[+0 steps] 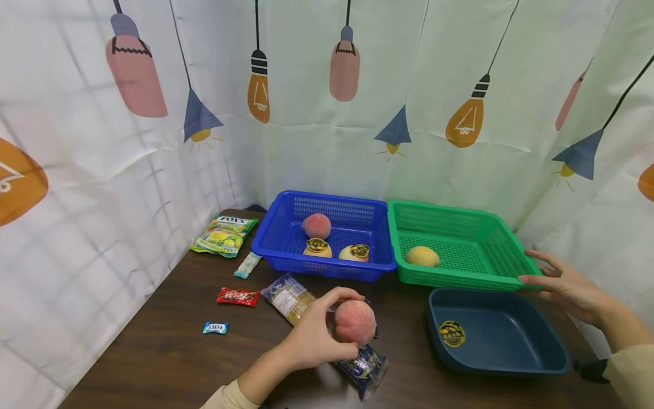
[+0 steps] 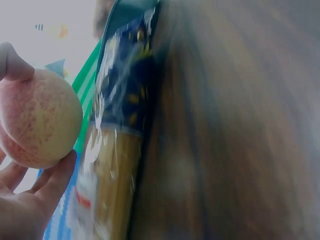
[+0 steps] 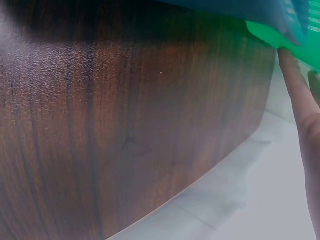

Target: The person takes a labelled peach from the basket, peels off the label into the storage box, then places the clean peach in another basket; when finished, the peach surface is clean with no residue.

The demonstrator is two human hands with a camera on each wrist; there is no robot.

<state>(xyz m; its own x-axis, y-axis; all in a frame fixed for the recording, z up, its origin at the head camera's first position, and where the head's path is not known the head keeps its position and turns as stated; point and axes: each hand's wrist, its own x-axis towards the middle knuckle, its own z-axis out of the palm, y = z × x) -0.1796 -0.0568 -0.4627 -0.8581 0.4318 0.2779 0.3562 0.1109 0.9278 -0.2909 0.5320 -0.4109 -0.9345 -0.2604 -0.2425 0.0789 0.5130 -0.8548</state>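
Note:
My left hand (image 1: 319, 335) grips a pink peach (image 1: 355, 322) between thumb and fingers, raised over a long navy-and-clear packet (image 1: 291, 298) with tan contents. The left wrist view shows the peach (image 2: 40, 119) with a yellowish side and the fingers around it. My right hand (image 1: 574, 289) holds the front right corner of the green basket (image 1: 455, 278), its thumb along the front and fingers at the right side. A yellow round fruit (image 1: 422, 256) lies in that basket. The blue basket (image 1: 322, 262) beside it holds a peach (image 1: 317, 226) and two pale fruits (image 1: 353, 253) with black-and-gold labels.
A dark blue tub (image 1: 501, 335) with a black-and-gold sticker stands in front of the green basket. On the table's left are a Fox's candy bag (image 1: 225, 235), a pale wrapped bar (image 1: 247, 265), a red wrapper (image 1: 238, 297) and a small blue candy (image 1: 215, 328). Curtains surround the table.

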